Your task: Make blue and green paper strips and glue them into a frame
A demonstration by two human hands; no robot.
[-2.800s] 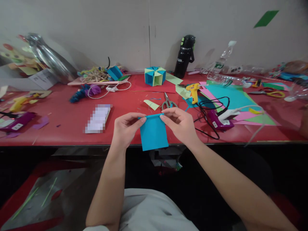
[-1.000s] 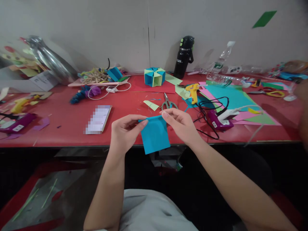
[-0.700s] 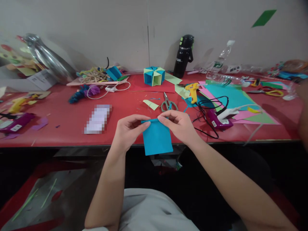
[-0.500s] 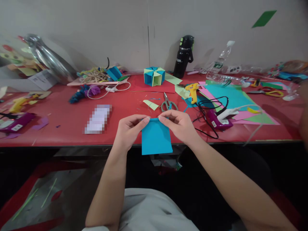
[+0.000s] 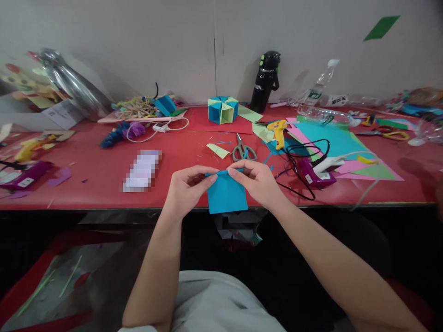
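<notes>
A blue sheet of paper (image 5: 227,196) hangs at the table's near edge, its top edge rolled or folded over. My left hand (image 5: 188,189) pinches that top edge at its left part, thumb in front and fingers behind. On the right part, my right hand (image 5: 258,182) pinches the same edge in the same way. Just beyond my right hand lie grey-handled scissors (image 5: 244,150) and a pale green paper scrap (image 5: 218,150). Farther back stands a blue and pale green folded-paper ring (image 5: 223,110).
To the right are a yellow glue gun (image 5: 278,131), a purple power strip (image 5: 315,174) with black cables, and coloured paper sheets (image 5: 335,140). A phone-like blurred rectangle (image 5: 141,171) lies left. A black bottle (image 5: 266,83) and metal flask (image 5: 74,87) stand by the wall.
The blue paper's lower edge has risen, so less of the sheet hangs below the rolled top. Both hands keep their pinch, nearly in the same place.
</notes>
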